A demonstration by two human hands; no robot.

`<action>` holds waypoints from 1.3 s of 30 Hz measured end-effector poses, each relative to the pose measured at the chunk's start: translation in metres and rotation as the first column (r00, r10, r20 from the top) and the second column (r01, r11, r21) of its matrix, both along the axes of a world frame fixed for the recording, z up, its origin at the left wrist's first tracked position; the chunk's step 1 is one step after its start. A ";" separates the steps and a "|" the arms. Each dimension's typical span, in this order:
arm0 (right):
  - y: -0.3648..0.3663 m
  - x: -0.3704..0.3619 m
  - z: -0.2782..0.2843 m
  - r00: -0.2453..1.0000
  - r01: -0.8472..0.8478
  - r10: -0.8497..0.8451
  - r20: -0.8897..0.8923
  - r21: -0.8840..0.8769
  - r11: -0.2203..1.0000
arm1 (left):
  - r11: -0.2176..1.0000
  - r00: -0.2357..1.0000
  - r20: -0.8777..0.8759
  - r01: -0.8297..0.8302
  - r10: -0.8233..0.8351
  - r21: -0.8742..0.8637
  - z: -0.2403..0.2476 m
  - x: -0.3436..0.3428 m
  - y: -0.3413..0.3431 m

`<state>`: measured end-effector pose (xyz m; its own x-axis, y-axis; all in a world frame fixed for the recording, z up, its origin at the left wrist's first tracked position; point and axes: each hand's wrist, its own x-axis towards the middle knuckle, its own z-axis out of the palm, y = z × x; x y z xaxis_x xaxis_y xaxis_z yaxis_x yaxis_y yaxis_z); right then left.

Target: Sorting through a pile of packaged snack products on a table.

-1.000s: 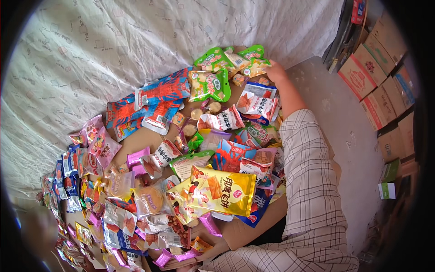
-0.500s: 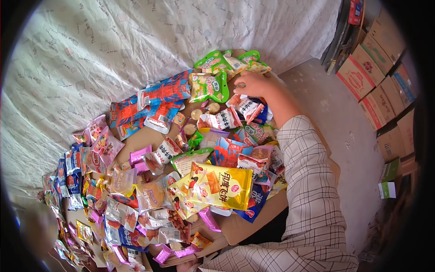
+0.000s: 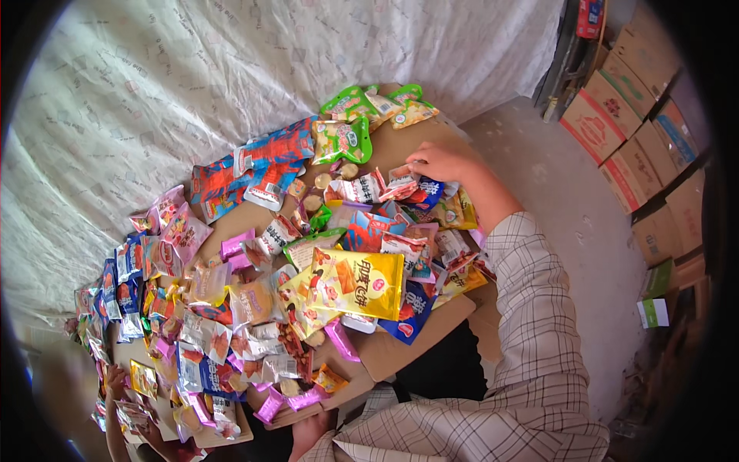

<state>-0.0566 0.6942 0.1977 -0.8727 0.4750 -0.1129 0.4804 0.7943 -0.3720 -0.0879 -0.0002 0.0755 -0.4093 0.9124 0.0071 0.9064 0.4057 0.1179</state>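
Note:
My right hand (image 3: 443, 164) is over the far right of the snack pile. Its fingers are pinched on a small red-and-white snack packet (image 3: 402, 183), beside a dark blue packet (image 3: 424, 194). A white-and-red packet (image 3: 356, 188) lies to its left. My left hand (image 3: 314, 428) is at the cardboard's near edge, its fingers hidden. Yellow flat packets (image 3: 358, 283) lie across the middle of the pile. At the far side are green packets (image 3: 341, 140), with long blue-and-red packets (image 3: 269, 154) to their left.
Cardboard (image 3: 416, 343) lies beneath the pile. Pink packets (image 3: 178, 225) and dark blue packets (image 3: 127, 294) fill the left. Another person's hand (image 3: 115, 381) is at the lower left. A pale printed sheet (image 3: 254, 61) hangs behind; cardboard boxes (image 3: 600, 127) are stacked at right.
My right hand has drawn back from beside the green packets, and its fingers now close on the small packet. More of my left hand shows. Another person's hands have appeared at lower left.

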 end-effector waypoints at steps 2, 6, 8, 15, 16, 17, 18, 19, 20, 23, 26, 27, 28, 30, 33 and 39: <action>0.000 0.007 -0.010 0.998 -0.046 0.044 -0.041 -0.050 0.998 | 0.999 0.996 -0.073 0.050 -0.051 -0.020 0.017 -0.001 0.007; -0.009 0.025 -0.010 0.999 -0.008 0.004 -0.033 -0.136 0.991 | 0.997 0.999 -0.027 0.042 -0.044 -0.061 0.042 -0.001 0.019; -0.020 0.040 0.000 0.999 -0.011 0.002 -0.049 -0.187 0.982 | 0.998 0.999 -0.006 0.038 -0.039 -0.040 0.047 -0.001 0.023; -0.062 0.064 0.023 0.991 -0.071 0.057 -0.122 -0.112 0.991 | 0.999 0.998 0.051 0.033 -0.034 0.024 0.048 -0.001 0.026; -0.064 0.064 0.024 0.992 -0.059 0.043 -0.116 -0.137 0.989 | 0.999 0.997 0.075 0.035 -0.035 0.012 0.048 -0.001 0.025; -0.066 0.064 0.023 0.993 -0.043 0.030 -0.110 -0.112 0.993 | 0.999 0.996 0.082 0.036 -0.038 0.023 0.048 -0.001 0.025; -0.068 0.064 0.022 0.989 -0.056 0.045 -0.143 -0.078 0.995 | 0.999 0.995 0.091 0.030 -0.031 0.016 0.046 -0.001 0.025; -0.069 0.064 0.020 0.989 -0.049 0.042 -0.145 -0.049 0.998 | 1.000 0.994 0.110 0.023 -0.022 -0.011 0.045 -0.001 0.023; -0.069 0.066 0.017 0.986 -0.063 0.055 -0.154 -0.045 0.997 | 0.999 0.996 0.083 0.035 -0.036 0.018 0.043 -0.001 0.022; -0.068 0.073 0.007 0.986 -0.074 0.076 -0.147 0.021 0.997 | 0.999 0.995 0.093 0.037 -0.036 -0.003 0.038 -0.001 0.018; -0.062 0.073 -0.001 0.978 -0.051 0.075 -0.195 0.126 0.991 | 0.999 0.997 0.065 0.033 -0.034 0.009 0.035 -0.001 0.017; -0.060 0.073 -0.001 0.976 -0.029 0.059 -0.211 0.145 0.989 | 0.999 0.998 0.050 0.034 -0.035 0.019 0.035 -0.001 0.017; -0.058 0.074 0.001 0.969 -0.061 0.114 -0.219 0.235 0.970 | 0.999 0.998 0.059 0.031 -0.032 0.024 0.035 -0.001 0.018; -0.059 0.073 0.007 0.968 -0.104 0.181 -0.176 0.376 0.921 | 0.999 0.997 0.075 0.016 -0.018 0.031 0.036 0.000 0.019; -0.070 0.079 0.023 0.904 -0.009 0.114 -0.412 0.249 0.969 | 1.000 0.992 0.128 -0.011 0.014 -0.028 0.039 0.000 0.020; -0.080 0.081 0.051 0.770 0.202 -0.264 -0.581 -0.171 0.964 | 1.000 0.986 0.165 -0.006 0.003 0.016 0.046 0.000 0.023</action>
